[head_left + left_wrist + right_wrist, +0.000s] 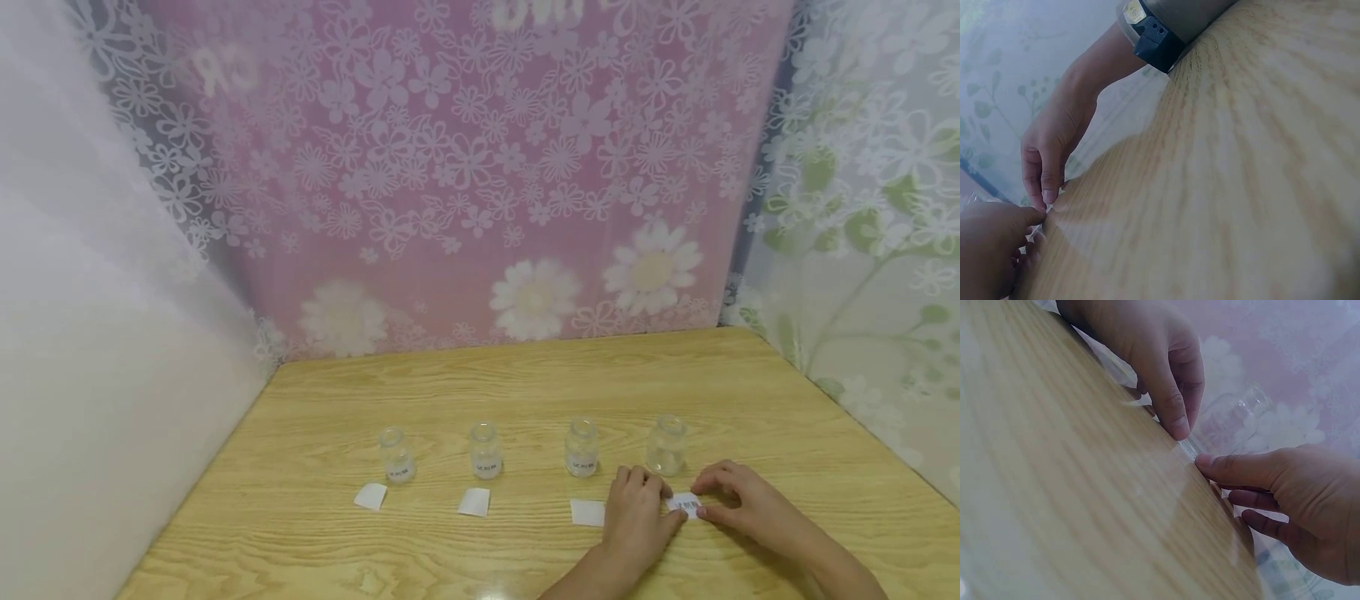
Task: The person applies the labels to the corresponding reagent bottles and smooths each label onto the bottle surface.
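A small white label (684, 503) with dark printed characters lies low over the table between my two hands. My left hand (637, 512) pinches its left edge with thumb and fingertips. At the other edge, my right hand (753, 504) pinches it between thumb and forefinger. Just behind the hands stands a clear glass jar (667, 450), upright, open-mouthed, with no label visible on it. In the right wrist view the label is a thin edge-on strip (1188, 450) between the left hand (1160, 369) and the right hand (1297, 494).
To the left, in a row, stand a labelled jar (581, 450), another labelled jar (486, 452) and a third labelled jar (397, 456). Before them on the wooden table (315, 550) lie white paper slips (587, 512). Patterned curtains (480, 167) enclose the table's back and sides.
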Available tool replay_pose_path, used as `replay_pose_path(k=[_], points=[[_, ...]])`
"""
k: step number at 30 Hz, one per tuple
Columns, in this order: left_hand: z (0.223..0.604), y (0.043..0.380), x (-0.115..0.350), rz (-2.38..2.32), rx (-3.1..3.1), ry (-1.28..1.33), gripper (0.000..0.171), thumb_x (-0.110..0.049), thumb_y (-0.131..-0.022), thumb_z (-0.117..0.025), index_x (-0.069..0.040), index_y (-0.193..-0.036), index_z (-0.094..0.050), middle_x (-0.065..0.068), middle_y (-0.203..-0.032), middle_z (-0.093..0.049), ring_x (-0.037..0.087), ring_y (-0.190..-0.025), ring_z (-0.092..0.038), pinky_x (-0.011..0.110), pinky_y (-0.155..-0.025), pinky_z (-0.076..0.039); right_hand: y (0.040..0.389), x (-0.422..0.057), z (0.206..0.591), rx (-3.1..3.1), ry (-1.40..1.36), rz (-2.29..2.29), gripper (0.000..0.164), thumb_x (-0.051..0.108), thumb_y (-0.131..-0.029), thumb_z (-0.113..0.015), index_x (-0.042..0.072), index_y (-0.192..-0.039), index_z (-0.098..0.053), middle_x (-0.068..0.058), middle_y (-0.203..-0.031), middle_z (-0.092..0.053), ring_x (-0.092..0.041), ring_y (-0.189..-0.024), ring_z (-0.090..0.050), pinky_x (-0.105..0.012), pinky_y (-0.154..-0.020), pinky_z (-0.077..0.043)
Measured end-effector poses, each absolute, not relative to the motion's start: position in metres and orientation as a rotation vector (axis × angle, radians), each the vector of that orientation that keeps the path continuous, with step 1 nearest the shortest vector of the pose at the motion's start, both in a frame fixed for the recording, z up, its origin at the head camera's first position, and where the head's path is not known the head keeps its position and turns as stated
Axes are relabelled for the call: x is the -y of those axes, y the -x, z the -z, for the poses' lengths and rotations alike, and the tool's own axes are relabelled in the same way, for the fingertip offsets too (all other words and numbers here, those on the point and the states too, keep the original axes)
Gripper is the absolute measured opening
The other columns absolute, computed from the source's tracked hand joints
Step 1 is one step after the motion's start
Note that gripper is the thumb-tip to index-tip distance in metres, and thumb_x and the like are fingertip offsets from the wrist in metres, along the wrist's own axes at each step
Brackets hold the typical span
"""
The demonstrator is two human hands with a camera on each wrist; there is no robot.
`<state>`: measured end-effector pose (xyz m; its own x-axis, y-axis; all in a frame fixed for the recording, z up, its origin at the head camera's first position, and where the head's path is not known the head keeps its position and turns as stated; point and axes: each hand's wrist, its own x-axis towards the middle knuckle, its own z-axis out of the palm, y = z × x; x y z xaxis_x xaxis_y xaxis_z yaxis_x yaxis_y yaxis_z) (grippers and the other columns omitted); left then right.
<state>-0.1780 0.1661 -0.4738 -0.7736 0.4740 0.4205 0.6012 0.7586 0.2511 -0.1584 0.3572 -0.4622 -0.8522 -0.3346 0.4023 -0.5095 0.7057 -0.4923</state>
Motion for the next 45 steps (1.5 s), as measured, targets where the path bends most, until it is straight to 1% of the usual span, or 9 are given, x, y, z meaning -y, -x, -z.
replay_pose_path(k=[7, 10, 15, 18, 20, 24, 26, 32, 45], points=[[0.474, 0.179, -0.168, 0.495, 2.621, 0.798, 0.030, -0.049, -0.072, -0.070, -0.029, -0.093, -0.065, -0.016, -0.087, -0.049, 0.000, -0.080, -0.037, 0.010, -0.070, -0.032, 0.160, -0.357, 0.461, 2.608, -0.706, -0.868, 0.019, 0.015, -0.074, -0.076, 0.019, -0.088, -0.063, -0.001, -0.095, -0.056, -0.001, -0.091, -0.046, -0.022, -0.068, -0.047], [0.474, 0.179, -0.168, 0.496, 2.622, 0.797, 0.030, -0.049, -0.072, -0.070, -0.029, -0.093, -0.065, -0.016, -0.087, -0.049, 0.000, -0.079, -0.037, 0.010, -0.070, -0.032, 0.161, -0.357, 0.462, 2.601, -0.717, -0.873, 0.021, 0.014, -0.074, -0.075, 0.014, -0.092, -0.063, -0.002, -0.097, -0.057, -0.001, -0.092, -0.047, -0.020, -0.069, -0.046], [0.475, 0.180, -0.167, 0.548, 2.583, 0.813, 0.030, -0.045, -0.071, -0.073, -0.027, -0.093, -0.065, -0.017, -0.086, -0.050, -0.001, -0.079, -0.039, 0.009, -0.071, -0.033, 0.162, -0.354, 0.463, 2.575, -0.796, -0.957, 0.029, 0.006, -0.078, -0.072, 0.004, -0.105, -0.061, -0.004, -0.101, -0.060, -0.003, -0.094, -0.051, -0.031, -0.068, -0.050], [0.476, 0.181, -0.167, 0.693, 2.538, 0.813, 0.024, -0.037, -0.072, -0.076, -0.026, -0.090, -0.066, -0.017, -0.083, -0.050, -0.003, -0.077, -0.040, 0.007, -0.068, -0.032, 0.160, -0.351, 0.463, 2.562, -0.803, -1.038, 0.023, 0.002, -0.081, -0.068, 0.005, -0.103, -0.061, -0.001, -0.098, -0.061, -0.005, -0.089, -0.054, -0.032, -0.064, -0.051], [0.476, 0.182, -0.167, 0.844, 2.510, 0.803, 0.018, -0.029, -0.073, -0.077, -0.025, -0.087, -0.067, -0.018, -0.079, -0.049, -0.004, -0.074, -0.039, 0.005, -0.064, -0.031, 0.159, -0.348, 0.461, 2.569, -0.747, -1.060, 0.017, 0.002, -0.083, -0.066, 0.008, -0.099, -0.062, 0.003, -0.094, -0.062, -0.004, -0.084, -0.055, -0.026, -0.063, -0.050], [0.476, 0.182, -0.169, 1.203, 2.447, 0.796, 0.006, -0.019, -0.079, -0.073, -0.021, -0.083, -0.068, -0.019, -0.077, -0.049, -0.007, -0.070, -0.038, 0.007, -0.062, -0.035, 0.157, -0.343, 0.457, 2.567, -0.633, -1.067, 0.012, 0.002, -0.086, -0.062, 0.012, -0.093, -0.061, 0.009, -0.088, -0.062, -0.002, -0.079, -0.056, -0.023, -0.061, -0.049], [0.475, 0.182, -0.169, 1.427, 2.409, 0.789, 0.001, -0.017, -0.083, -0.070, -0.018, -0.083, -0.069, -0.019, -0.078, -0.051, -0.007, -0.070, -0.040, 0.009, -0.062, -0.038, 0.157, -0.341, 0.456, 2.539, -0.600, -1.057, 0.015, 0.000, -0.086, -0.062, 0.014, -0.091, -0.061, 0.009, -0.086, -0.061, -0.003, -0.078, -0.056, -0.024, -0.060, -0.049], [0.469, 0.182, -0.171, 1.879, 2.332, 0.699, 0.008, -0.016, -0.086, -0.066, -0.011, -0.082, -0.070, -0.016, -0.076, -0.057, -0.004, -0.068, -0.048, 0.013, -0.057, -0.043, 0.156, -0.341, 0.455, 2.455, -0.559, -1.062, 0.019, -0.005, -0.086, -0.059, 0.013, -0.092, -0.061, 0.008, -0.085, -0.061, -0.003, -0.080, -0.056, -0.024, -0.059, -0.048], [0.468, 0.181, -0.173, 1.974, 2.368, 0.658, 0.009, -0.017, -0.088, -0.063, -0.012, -0.082, -0.066, -0.017, -0.070, -0.054, -0.004, -0.066, -0.049, 0.014, -0.056, -0.043, 0.153, -0.339, 0.453, 2.417, -0.559, -1.081, 0.014, -0.006, -0.086, -0.058, 0.006, -0.095, -0.059, 0.004, -0.087, -0.061, -0.004, -0.082, -0.055, -0.023, -0.061, -0.048]])
